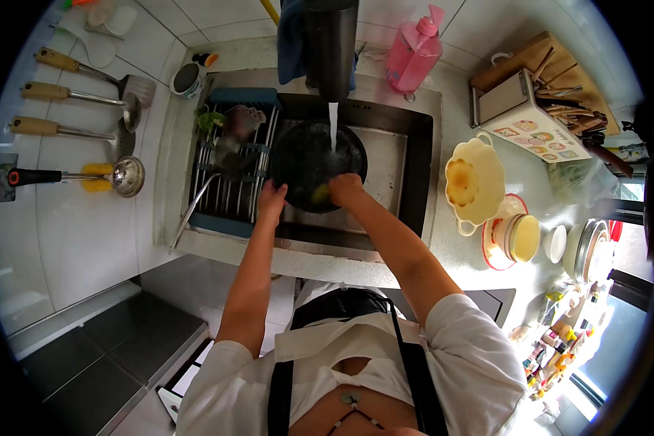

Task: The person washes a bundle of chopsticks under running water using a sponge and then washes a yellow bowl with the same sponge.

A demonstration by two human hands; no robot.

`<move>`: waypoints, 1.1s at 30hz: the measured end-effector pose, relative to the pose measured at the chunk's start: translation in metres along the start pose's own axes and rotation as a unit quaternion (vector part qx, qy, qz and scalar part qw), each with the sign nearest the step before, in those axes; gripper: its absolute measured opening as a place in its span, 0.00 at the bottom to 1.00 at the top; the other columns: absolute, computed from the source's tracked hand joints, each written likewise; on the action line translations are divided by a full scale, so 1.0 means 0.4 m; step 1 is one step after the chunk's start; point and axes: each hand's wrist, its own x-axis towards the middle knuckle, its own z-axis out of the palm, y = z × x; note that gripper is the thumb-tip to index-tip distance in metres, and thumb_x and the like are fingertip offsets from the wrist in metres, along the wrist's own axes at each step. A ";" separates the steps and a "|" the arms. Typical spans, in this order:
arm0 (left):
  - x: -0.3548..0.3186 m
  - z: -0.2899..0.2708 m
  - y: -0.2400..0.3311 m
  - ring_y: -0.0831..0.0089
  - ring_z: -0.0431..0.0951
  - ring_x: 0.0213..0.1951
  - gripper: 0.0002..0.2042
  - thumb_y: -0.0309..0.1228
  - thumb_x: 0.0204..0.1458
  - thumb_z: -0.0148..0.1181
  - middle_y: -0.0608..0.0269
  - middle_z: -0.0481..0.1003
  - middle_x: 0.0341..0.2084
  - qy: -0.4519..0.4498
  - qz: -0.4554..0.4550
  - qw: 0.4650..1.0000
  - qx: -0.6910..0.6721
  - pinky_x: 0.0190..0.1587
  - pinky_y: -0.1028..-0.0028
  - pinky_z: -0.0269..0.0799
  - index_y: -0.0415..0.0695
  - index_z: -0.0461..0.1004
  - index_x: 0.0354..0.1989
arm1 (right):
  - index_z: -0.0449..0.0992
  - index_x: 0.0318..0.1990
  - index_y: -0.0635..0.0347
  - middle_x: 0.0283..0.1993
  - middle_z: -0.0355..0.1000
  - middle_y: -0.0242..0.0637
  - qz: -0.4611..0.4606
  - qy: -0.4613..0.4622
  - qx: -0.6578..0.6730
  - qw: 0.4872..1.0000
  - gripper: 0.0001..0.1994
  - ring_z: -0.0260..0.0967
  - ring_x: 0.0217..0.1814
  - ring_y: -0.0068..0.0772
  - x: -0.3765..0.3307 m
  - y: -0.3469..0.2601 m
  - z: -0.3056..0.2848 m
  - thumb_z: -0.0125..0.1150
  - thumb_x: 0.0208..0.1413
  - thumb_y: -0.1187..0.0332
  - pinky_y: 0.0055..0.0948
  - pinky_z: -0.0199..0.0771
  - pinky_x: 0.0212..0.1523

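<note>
A round black pan (298,149) sits in the steel sink (385,168), and a stream of water (333,127) falls into it from the dark faucet (332,51). My left hand (271,200) grips the pan's rim at its near left side, beside the drying rack. Inside the pan, near its lower right, my right hand (346,190) is closed on a small yellow sponge (320,193), pressed against the pan's wet inner surface. The fingers of that hand are partly hidden, and so is some of the sponge.
A rack (203,185) with a glass lid (234,145) covers the sink's left part. Behind stands a pink pump bottle (416,52). On the right counter are a cream scalloped dish (479,174), a yellow jar (519,238) and a utensil holder (534,120). A ladle (128,176) hangs left.
</note>
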 end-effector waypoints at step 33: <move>-0.065 0.078 -0.026 0.70 0.74 0.28 0.22 0.40 0.56 0.39 0.58 0.67 0.40 -0.190 -0.077 0.975 -0.084 0.24 0.73 0.75 0.52 0.46 0.58 | 0.66 0.45 0.62 0.44 0.66 0.53 -0.036 0.016 0.386 0.922 0.19 0.65 0.43 0.51 -0.024 -0.028 0.075 0.41 0.53 0.57 0.36 0.65 0.44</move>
